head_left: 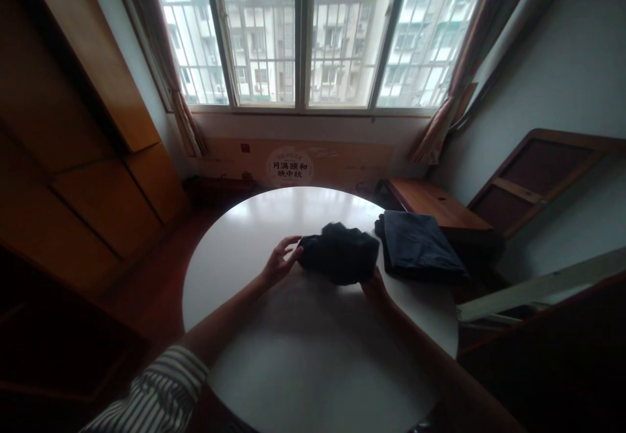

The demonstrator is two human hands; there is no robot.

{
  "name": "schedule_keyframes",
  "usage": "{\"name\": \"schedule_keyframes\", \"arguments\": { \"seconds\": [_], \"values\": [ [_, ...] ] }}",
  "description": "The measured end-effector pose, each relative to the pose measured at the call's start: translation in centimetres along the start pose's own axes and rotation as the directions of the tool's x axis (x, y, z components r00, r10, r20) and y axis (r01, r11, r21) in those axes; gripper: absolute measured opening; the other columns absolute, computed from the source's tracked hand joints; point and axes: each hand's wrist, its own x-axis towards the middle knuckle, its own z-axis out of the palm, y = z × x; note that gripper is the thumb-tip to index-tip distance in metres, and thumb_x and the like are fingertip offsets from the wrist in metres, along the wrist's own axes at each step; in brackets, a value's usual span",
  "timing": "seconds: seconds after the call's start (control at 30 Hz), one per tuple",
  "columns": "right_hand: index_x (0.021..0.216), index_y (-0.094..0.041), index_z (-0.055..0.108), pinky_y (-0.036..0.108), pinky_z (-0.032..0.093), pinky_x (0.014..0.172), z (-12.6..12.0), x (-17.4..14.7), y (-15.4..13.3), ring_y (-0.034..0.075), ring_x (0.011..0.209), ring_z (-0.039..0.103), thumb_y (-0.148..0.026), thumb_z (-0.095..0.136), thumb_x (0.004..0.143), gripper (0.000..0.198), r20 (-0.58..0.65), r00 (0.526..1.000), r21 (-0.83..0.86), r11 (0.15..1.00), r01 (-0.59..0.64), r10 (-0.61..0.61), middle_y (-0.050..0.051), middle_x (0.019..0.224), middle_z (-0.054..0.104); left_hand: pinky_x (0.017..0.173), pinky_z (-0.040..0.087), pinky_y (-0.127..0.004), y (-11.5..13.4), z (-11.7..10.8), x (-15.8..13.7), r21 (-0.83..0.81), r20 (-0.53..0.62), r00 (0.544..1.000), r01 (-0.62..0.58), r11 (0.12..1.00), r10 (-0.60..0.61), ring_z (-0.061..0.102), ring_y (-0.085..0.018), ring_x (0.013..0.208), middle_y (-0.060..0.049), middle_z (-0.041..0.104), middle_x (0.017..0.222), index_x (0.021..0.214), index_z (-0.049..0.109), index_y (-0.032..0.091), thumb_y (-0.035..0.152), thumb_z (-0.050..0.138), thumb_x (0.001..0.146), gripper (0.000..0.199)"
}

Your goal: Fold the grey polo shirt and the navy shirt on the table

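"Why both ends?"
"Presumably against sagging: over the table (313, 361), my left hand (283, 260) pinches the dark cloth (340, 253); my right hand (373, 286) meets its other end, grip hidden, can't tell."

Our bare left forearm (227, 315) and bare right forearm (425, 345) reach forward, angled inward. Our bare left fingers (289, 242) bend in a pinch; our bare right fingers (375, 277) are mostly hidden beyond the wrist (381, 297).
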Motion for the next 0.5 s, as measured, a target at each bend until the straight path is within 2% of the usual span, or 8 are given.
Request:
{"name": "schedule_keyframes", "arguments": {
  "seconds": [0.03, 0.1, 0.17, 0.23, 0.3, 0.37, 0.43, 0.5],
  "values": [
    [0.085, -0.02, 0.068, 0.04, 0.054, 0.059, 0.3, -0.1, 0.0, 0.025, 0.065, 0.065, -0.061, 0.063, 0.078, 0.042, 0.004, 0.997, 0.125, 0.989, -0.078, 0.078, 0.004, 0.069, 0.069, 0.1, 0.046, -0.043, -0.1, 0.1, -0.2, -0.04, 0.048, 0.999, 0.007, 0.999, -0.005, 0.058, -0.028, 0.118, -0.013, 0.06, 0.13, 0.131, 0.056, 0.019, 0.053, 0.068, 0.081, 0.061],
    [0.095, -0.022, 0.068, 0.039, 0.056, 0.059, 0.6, -0.4, -0.2, 0.026, 0.07, 0.067, -0.061, 0.072, 0.07, 0.046, 0.068, 0.972, 0.356, 0.904, -0.236, 0.227, 0.005, 0.08, 0.072, 0.102, 0.045, -0.043, -0.1, 0.7, -0.6, -0.138, 0.164, 0.986, 0.064, 0.988, -0.041, 0.057, -0.029, 0.119, -0.013, 0.058, 0.133, 0.138, 0.049, 0.02, 0.053, 0.075, 0.074, 0.076],
    [0.1, -0.025, 0.067, 0.038, 0.058, 0.064, 0.6, -0.4, -0.5, 0.026, 0.08, 0.069, -0.059, 0.078, 0.066, 0.05, 0.153, 0.939, 0.445, 0.827, -0.343, 0.308, 0.006, 0.092, 0.073, 0.098, 0.048, -0.042, 0.2, 1.4, -0.9, -0.226, 0.235, 0.969, 0.13, 0.965, -0.076, 0.061, -0.031, 0.113, -0.012, 0.064, 0.125, 0.134, 0.054, 0.019, 0.052, 0.08, 0.069, 0.078],
    [0.106, -0.028, 0.065, 0.038, 0.058, 0.066, 0.3, -0.2, -0.8, 0.026, 0.086, 0.07, -0.059, 0.076, 0.068, 0.051, 0.207, 0.915, 0.438, 0.804, -0.402, 0.345, 0.005, 0.102, 0.073, 0.093, 0.051, -0.041, 0.7, 1.6, -0.8, -0.279, 0.201, 0.975, 0.151, 0.948, -0.096, 0.065, -0.03, 0.104, -0.011, 0.07, 0.112, 0.122, 0.063, 0.017, 0.049, 0.082, 0.067, 0.066],
    [0.114, -0.031, 0.062, 0.039, 0.058, 0.064, -0.3, 0.2, -1.1, 0.026, 0.084, 0.07, -0.064, 0.068, 0.074, 0.052, 0.242, 0.906, 0.4, 0.815, -0.42, 0.348, 0.004, 0.106, 0.072, 0.092, 0.051, -0.04, 1.4, 1.0, -0.6, -0.306, 0.064, 0.994, 0.101, 0.947, -0.086, 0.066, -0.028, 0.101, -0.008, 0.072, 0.104, 0.111, 0.068, 0.018, 0.043, 0.082, 0.069, 0.051],
    [0.122, -0.035, 0.057, 0.042, 0.058, 0.068, -0.9, 0.6, -1.5, 0.026, 0.089, 0.07, -0.068, 0.059, 0.079, 0.054, 0.228, 0.926, 0.41, 0.832, -0.372, 0.302, 0.003, 0.111, 0.07, 0.095, 0.05, -0.04, 2.0, -0.2, -0.4, -0.362, -0.086, 0.991, 0.069, 0.93, -0.107, 0.065, -0.027, 0.102, -0.006, 0.073, 0.101, 0.105, 0.07, 0.019, 0.038, 0.081, 0.071, 0.041],
    [0.126, -0.037, 0.055, 0.044, 0.057, 0.076, -1.2, 0.8, -1.8, 0.027, 0.101, 0.067, -0.071, 0.054, 0.081, 0.056, 0.193, 0.951, 0.46, 0.834, -0.304, 0.24, 0.002, 0.119, 0.067, 0.094, 0.051, -0.041, 2.3, -1.6, -0.5, -0.484, -0.105, 0.974, 0.126, 0.866, -0.201, 0.066, -0.028, 0.101, -0.006, 0.074, 0.097, 0.102, 0.07, 0.019, 0.039, 0.081, 0.07, 0.039],
    [0.128, -0.037, 0.054, 0.043, 0.056, 0.079, -1.1, 0.6, -2.0, 0.026, 0.106, 0.065, -0.072, 0.053, 0.081, 0.059, 0.189, 0.959, 0.486, 0.829, -0.277, 0.21, 0.003, 0.123, 0.066, 0.089, 0.054, -0.042, 2.2, -2.7, -0.5, -0.587, -0.038, 0.951, 0.227, 0.777, -0.306, 0.068, -0.03, 0.095, -0.007, 0.074, 0.09, 0.098, 0.071, 0.017, 0.04, 0.081, 0.068, 0.038]
  ]
}}
